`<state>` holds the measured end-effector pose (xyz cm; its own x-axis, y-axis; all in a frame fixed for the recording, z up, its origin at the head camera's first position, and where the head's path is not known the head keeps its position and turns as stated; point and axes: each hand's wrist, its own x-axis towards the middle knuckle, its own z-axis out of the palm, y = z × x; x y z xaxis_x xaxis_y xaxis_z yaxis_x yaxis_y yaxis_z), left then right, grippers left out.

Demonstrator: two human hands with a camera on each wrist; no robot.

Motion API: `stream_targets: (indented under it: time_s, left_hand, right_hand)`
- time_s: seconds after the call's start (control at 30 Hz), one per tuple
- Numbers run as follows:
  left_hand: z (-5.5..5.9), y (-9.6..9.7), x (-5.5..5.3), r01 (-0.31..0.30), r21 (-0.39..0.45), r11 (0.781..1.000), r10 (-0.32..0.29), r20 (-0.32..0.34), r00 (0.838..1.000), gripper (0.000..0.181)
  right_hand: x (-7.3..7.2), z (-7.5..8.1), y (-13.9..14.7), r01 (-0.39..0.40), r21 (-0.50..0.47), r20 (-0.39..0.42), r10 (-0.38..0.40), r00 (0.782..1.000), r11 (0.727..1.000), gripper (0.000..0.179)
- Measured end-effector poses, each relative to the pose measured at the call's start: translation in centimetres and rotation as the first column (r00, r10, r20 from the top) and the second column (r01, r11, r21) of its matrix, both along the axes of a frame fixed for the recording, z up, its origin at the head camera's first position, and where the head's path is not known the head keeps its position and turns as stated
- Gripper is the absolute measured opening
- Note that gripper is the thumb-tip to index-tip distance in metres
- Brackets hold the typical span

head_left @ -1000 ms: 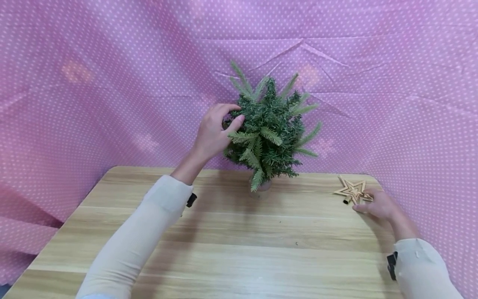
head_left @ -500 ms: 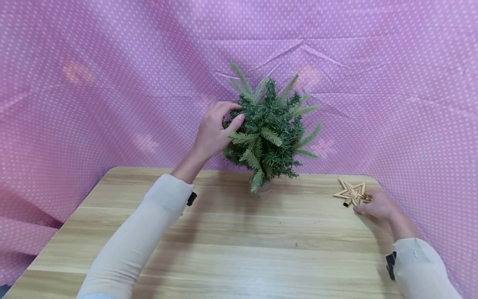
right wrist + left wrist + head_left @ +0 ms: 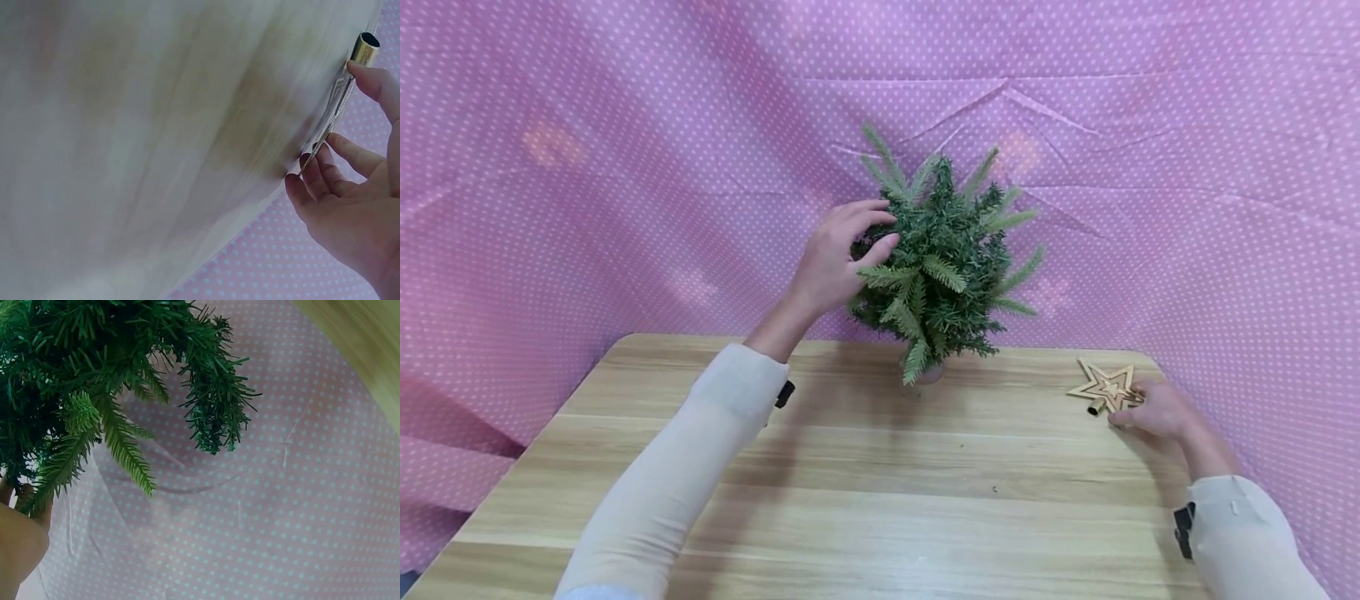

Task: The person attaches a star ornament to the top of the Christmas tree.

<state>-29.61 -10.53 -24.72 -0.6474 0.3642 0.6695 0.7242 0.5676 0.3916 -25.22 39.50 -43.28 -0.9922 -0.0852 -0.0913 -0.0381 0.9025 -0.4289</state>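
Observation:
A small artificial Christmas tree (image 3: 958, 242), dark green with some lighter sprigs, stands upright near the table's back edge. My left hand (image 3: 831, 258) reaches to its left side, thumb and fingers curved round the branches there. In the left wrist view, branches (image 3: 81, 356) cover most of the fingertips of that hand (image 3: 22, 540). A gold star tree topper (image 3: 1107, 388) is at the table's back right, with my right hand (image 3: 1161, 410) pinching its right side. Seen edge-on in the right wrist view, the star's short hollow socket (image 3: 367, 50) sticks out past the thumb.
The wood-grain table (image 3: 880, 508) has rounded back corners. Pink cloth with white dots (image 3: 700, 167) hangs close behind it and along both sides. Below the branches the tree's base (image 3: 923, 387) shows, partly covered by a sprig. Tiny dark specks lie on the tabletop.
My left hand has shifted slightly right and up, its fingers reaching farther over the branches. The right hand and the star stay almost where they were; the tree stands still.

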Motion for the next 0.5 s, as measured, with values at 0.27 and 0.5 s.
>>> stream_targets:
  time_s: [0.27, 0.5]
  left_hand:
    - [-0.04, 0.12, -0.21, 0.036, -0.024, 0.999, -0.037, -0.054, 0.998, 0.033]
    - [0.07, 0.01, -0.14, 0.017, -0.059, 0.998, -0.018, -0.028, 0.999, 0.032]
  right_hand:
    - [-0.06, -0.01, -0.02, -0.02, -0.105, -0.036, 0.016, 0.999, 0.994, 0.075]
    - [-0.15, 0.66, -0.65, -0.005, -0.122, -0.042, 0.0, 0.999, 0.993, 0.075]
